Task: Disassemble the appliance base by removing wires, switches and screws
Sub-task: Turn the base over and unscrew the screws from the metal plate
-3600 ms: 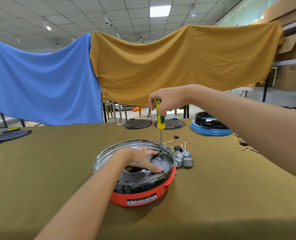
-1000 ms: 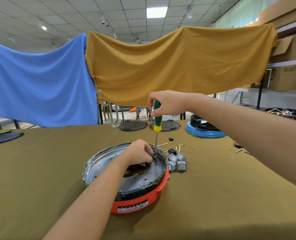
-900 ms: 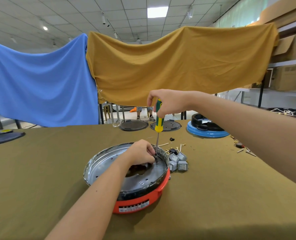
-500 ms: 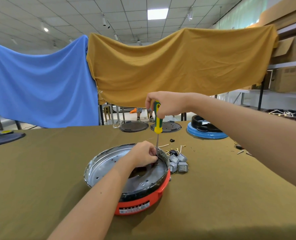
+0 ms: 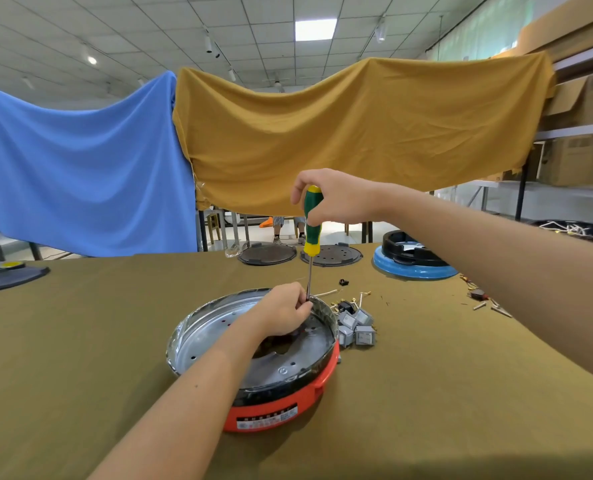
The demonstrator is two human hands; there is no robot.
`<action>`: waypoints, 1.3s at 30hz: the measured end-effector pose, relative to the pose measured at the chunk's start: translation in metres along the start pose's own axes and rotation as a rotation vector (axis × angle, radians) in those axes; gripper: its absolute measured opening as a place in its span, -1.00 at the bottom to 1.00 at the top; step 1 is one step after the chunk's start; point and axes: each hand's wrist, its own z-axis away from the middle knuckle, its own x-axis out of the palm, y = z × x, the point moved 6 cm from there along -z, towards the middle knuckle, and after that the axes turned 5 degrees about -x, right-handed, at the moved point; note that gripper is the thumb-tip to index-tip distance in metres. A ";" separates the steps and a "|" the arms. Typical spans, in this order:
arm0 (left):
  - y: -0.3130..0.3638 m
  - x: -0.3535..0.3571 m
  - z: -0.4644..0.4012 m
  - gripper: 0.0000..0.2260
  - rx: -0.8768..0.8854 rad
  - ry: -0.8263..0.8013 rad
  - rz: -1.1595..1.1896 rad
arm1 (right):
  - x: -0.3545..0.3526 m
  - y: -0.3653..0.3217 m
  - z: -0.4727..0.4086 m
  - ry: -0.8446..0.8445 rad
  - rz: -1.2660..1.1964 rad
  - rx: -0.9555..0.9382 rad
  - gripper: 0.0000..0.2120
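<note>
A round appliance base (image 5: pixel 281 412) with a red plastic shell and a shiny metal plate (image 5: pixel 205 337) sits mid-table. My right hand (image 5: pixel 336 199) grips the green and yellow screwdriver (image 5: pixel 312 223), held upright with its tip at the plate's far rim. Inside the plate, my left hand (image 5: pixel 283 311) has its fingertips pinched around the shaft near the tip; what lies under them is hidden. Several removed grey switches (image 5: pixel 357 329) lie in a heap right of the base, with loose screws and wire bits (image 5: pixel 352 299) behind them.
Two dark round plates (image 5: pixel 265 254) (image 5: pixel 333 255) and a blue and black base (image 5: pixel 413 261) stand at the far edge. More screws (image 5: pixel 489 304) lie far right, a dark part (image 5: pixel 11 277) far left. Blue and mustard cloths hang behind the table.
My left hand went from lying flat on the plate to pinching at the screwdriver tip. The screwdriver stays upright at the far rim. The view shifted slightly.
</note>
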 end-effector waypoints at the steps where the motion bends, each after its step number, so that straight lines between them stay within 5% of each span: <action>1: -0.001 -0.001 0.001 -0.88 0.001 0.009 0.005 | -0.001 0.002 0.000 0.005 0.015 0.007 -0.72; 18: -0.003 -0.033 0.021 -0.82 -0.061 -0.021 -0.224 | 0.000 0.066 0.046 0.285 -0.193 0.164 -0.83; 28: -0.039 -0.041 0.039 -0.97 -0.159 0.161 0.387 | 0.054 0.127 0.098 0.541 -0.775 0.434 -0.78; 33: -0.042 -0.040 0.039 -0.94 -0.185 0.186 0.386 | 0.102 0.150 0.118 0.675 -1.014 0.521 -0.79; 39: -0.045 -0.040 0.036 -0.88 -0.224 0.193 0.315 | 0.104 0.150 0.115 0.697 -1.001 0.462 -0.81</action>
